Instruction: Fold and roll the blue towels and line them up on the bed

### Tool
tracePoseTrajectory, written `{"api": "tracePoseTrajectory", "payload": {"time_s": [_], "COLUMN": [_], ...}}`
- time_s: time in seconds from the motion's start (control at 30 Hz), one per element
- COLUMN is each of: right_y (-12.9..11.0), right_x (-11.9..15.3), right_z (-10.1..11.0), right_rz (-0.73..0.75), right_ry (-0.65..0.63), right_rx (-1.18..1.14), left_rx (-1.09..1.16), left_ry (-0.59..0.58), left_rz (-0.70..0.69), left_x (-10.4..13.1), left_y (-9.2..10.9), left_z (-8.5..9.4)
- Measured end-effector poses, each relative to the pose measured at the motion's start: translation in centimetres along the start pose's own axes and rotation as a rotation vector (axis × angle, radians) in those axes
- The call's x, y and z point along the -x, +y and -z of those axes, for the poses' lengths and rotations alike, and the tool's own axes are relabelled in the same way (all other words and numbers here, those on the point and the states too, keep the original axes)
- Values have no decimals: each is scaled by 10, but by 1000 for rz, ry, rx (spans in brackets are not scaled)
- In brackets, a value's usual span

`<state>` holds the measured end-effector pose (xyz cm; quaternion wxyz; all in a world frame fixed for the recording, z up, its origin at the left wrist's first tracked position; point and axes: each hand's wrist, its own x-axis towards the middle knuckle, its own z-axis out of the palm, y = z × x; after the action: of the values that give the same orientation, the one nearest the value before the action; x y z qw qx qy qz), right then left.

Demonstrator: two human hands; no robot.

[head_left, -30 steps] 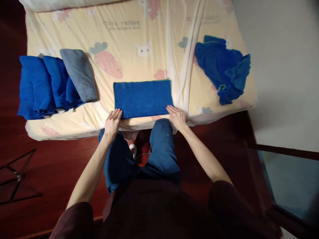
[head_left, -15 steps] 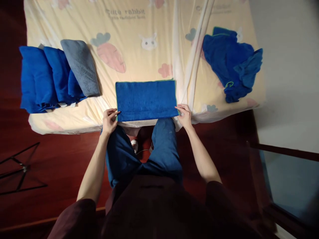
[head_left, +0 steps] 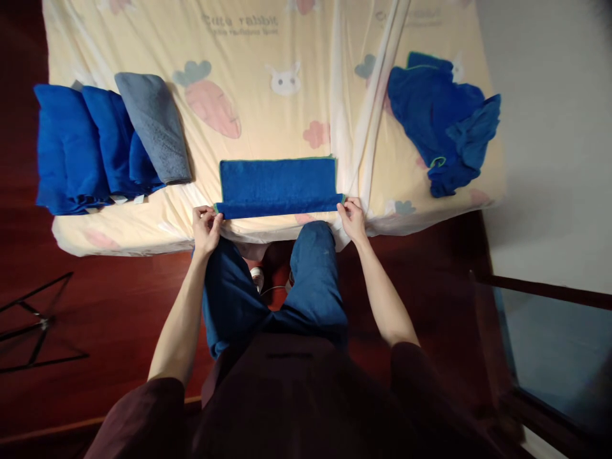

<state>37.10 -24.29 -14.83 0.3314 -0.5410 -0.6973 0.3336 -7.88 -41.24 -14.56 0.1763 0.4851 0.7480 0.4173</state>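
A blue towel with a green hem lies on the near edge of a bed covered by a yellow cartoon sheet. My left hand pinches the towel's near left corner. My right hand pinches its near right corner. The near edge is lifted off the sheet and turned up toward the far side, so the towel looks narrower.
Folded blue towels and a grey one are lined up at the bed's left. A heap of unfolded blue towels lies at the right. My knees in blue trousers press against the bed. A black stand sits on the dark floor.
My hands went from resting flat at the towel's near corners to pinching them, then raised the near edge and began carrying it toward the far edge.
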Motion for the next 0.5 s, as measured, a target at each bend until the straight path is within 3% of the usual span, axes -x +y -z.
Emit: {"api": "tracePoseTrajectory", "payload": {"time_s": [0.5], "right_y": [12], "right_x": [-1], "right_z": [-6], "right_rz": [31], "right_ry": [85], "right_rx": [-22], "left_rx": [13], "left_ry": [28], "left_rz": [-16], "left_x": [-2], "left_y": [5], "left_z": [-3]}}
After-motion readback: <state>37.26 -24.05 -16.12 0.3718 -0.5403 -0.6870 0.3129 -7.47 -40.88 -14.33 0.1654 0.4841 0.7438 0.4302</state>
